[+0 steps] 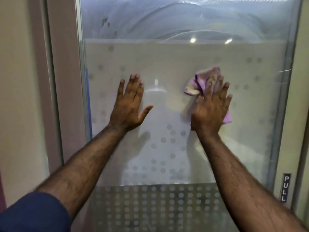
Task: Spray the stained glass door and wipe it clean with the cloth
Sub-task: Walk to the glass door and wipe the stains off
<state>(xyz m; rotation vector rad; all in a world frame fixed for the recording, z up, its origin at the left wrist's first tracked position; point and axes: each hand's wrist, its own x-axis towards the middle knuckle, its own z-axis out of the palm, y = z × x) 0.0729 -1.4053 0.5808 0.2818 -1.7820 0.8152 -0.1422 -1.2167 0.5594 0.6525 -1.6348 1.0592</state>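
Observation:
The glass door fills the view, with a frosted dotted band across its middle and clear glass above. Dark smudges sit on the clear glass at upper left. My right hand presses a crumpled purple cloth flat against the frosted band, right of centre. My left hand lies flat on the glass, fingers spread and holding nothing, about a hand's width left of the cloth. No spray bottle is in view.
A beige door frame and wall run down the left side. A metal edge strip with a black "PULL" label runs down the right. Ceiling lights reflect in the upper glass.

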